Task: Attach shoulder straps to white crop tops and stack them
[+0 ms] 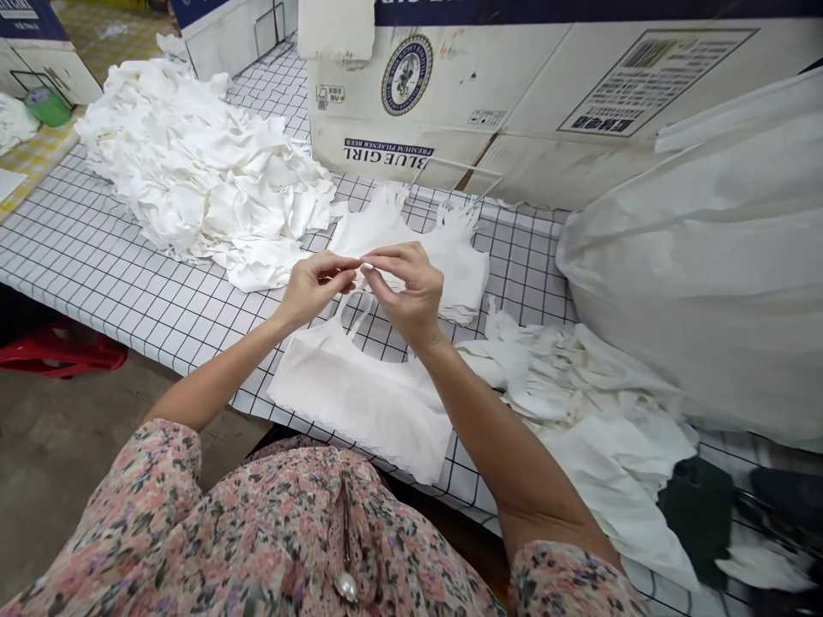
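My left hand point(318, 287) and my right hand point(408, 287) meet fingertip to fingertip over the table, both in a pinch. Between the fingertips is a small white piece, which seems to belong to a thin strap rising from the white garment point(360, 394) below. That garment lies flat at the table's near edge, its lower part spread towards me. Just behind my hands lies a stack of similar white garments point(459, 266) with straps bunched at the top.
A large heap of white cloth point(206, 163) lies at the left. More loose white pieces point(579, 394) are at the right, near a big white bag point(707, 257) and a dark green object point(698, 514). Cardboard boxes point(514, 94) stand at the back. A red stool point(64, 350) is at lower left.
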{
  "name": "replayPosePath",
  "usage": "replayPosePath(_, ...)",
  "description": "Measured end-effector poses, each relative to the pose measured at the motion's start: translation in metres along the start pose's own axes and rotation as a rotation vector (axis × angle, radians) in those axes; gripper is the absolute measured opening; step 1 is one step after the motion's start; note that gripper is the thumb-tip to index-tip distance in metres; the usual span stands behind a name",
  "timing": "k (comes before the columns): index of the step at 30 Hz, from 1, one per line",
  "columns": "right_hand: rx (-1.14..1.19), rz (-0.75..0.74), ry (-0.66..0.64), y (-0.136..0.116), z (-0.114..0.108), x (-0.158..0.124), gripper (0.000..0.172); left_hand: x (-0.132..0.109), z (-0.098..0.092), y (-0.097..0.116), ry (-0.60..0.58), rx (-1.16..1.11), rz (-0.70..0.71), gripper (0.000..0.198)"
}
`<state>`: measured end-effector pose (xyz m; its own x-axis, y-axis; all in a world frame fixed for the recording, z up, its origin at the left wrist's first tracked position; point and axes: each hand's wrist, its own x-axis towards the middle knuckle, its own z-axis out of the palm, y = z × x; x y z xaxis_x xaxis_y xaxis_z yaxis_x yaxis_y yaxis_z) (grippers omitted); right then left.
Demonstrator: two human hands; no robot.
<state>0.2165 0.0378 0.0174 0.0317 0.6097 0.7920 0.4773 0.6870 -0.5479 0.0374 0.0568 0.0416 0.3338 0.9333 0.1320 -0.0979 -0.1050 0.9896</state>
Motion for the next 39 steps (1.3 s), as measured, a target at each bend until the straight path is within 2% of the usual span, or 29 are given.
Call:
replayPosePath(3,-0.195,-0.185,-0.067,0.005,-0.005,-0.004,0.019,-0.01,0.0,0.01,-0.047,-0.094,-0.23,0.056)
replayPosePath(6,-0.263,-0.195,-0.206,0.01,-0.009,-0.012,0.021,-0.018,0.001,0.014,-0.092,-0.137,-0.298,0.054)
replayPosePath(10,-0.055,-0.08,-0.309,0.002,-0.014,-0.018,0.03,-0.024,0.001,0.01,-0.104,-0.041,-0.25,0.035)
replayPosePath(13,0.049,0.068,-0.398,-0.007,-0.02,-0.019,0.025,-0.03,0.0,0.006,-0.152,0.134,-0.144,0.025)
replayPosePath(17,-0.049,0.141,-0.468,-0.016,-0.032,-0.018,0.017,-0.042,0.001,-0.002,-0.181,0.279,-0.008,0.03)
replayPosePath(21,0.004,0.22,-0.543,-0.024,-0.039,-0.022,0.018,-0.052,0.002,-0.01,-0.175,0.377,0.097,0.033)
replayPosePath(23,0.046,0.271,-0.584,-0.026,-0.04,-0.025,0.02,-0.054,0.003,-0.008,-0.165,0.423,0.108,0.029)
replayPosePath(25,0.068,0.315,-0.613,-0.026,-0.041,-0.026,0.02,-0.055,0.003,-0.004,-0.171,0.435,0.061,0.025)
replayPosePath(28,0.077,0.376,-0.601,-0.025,-0.044,-0.027,0.023,-0.057,0.001,0.002,-0.189,0.426,-0.007,0.023)
replayPosePath(30,0.086,0.43,-0.573,-0.025,-0.047,-0.03,0.024,-0.062,-0.002,-0.001,-0.216,0.474,0.009,0.019)
replayPosePath(33,0.143,0.555,-0.529,-0.026,-0.05,-0.04,0.026,-0.075,-0.007,-0.017,-0.305,0.709,0.08,0.01)
replayPosePath(35,0.23,0.651,-0.522,-0.025,-0.051,-0.048,0.029,-0.086,-0.01,-0.031,-0.35,0.905,0.116,0.019)
replayPosePath(39,0.329,0.754,-0.526,-0.025,-0.052,-0.061,0.033,-0.099,-0.009,-0.05,-0.347,1.099,0.143,0.024)
